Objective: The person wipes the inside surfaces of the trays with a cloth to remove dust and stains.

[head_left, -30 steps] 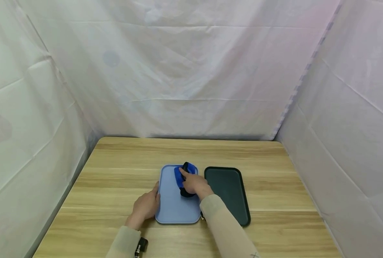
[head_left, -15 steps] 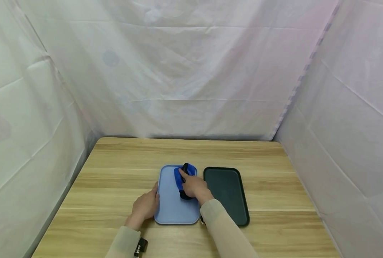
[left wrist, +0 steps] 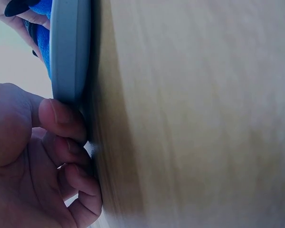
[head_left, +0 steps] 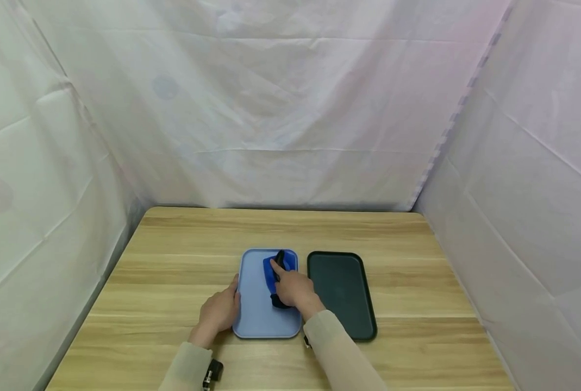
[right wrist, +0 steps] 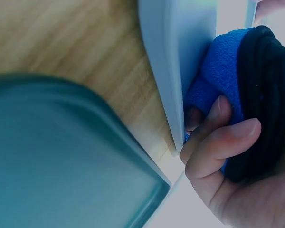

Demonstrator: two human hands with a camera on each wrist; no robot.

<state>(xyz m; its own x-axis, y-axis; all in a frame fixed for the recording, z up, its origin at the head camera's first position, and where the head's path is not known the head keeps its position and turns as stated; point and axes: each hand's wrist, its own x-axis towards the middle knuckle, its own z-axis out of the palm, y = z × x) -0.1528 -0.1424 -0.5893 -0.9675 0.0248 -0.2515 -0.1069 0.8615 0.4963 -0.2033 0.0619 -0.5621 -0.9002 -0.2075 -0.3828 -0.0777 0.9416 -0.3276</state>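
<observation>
A light blue tray (head_left: pixel 251 326) lies on the wooden table. At its left edge is my left hand (head_left: pixel 219 310), whose bent fingers and thumb hold the rim; the left wrist view shows the fingertips right against the tray side (left wrist: pixel 69 57). My right hand (head_left: pixel 295 287) grips a blue fleecy cloth with black trim (head_left: pixel 269 274) over the tray's right half, index finger stretched along its top. In the right wrist view the cloth (right wrist: pixel 223 61) is bunched, with curled fingers pressing into it close to the tray's rim (right wrist: pixel 164 71). The palm hides part of the cloth.
A dark green tray (head_left: pixel 341 293) lies just right of the blue one, with a narrow gap between them and the right forearm beside its lower left corner. Pale fabric hangs behind (head_left: pixel 290 119) and on both sides of the wooden table (head_left: pixel 417 282).
The right hand and the cloth have slid a short way down the tray toward the person. The left hand stays at the left edge, and both trays keep their places.
</observation>
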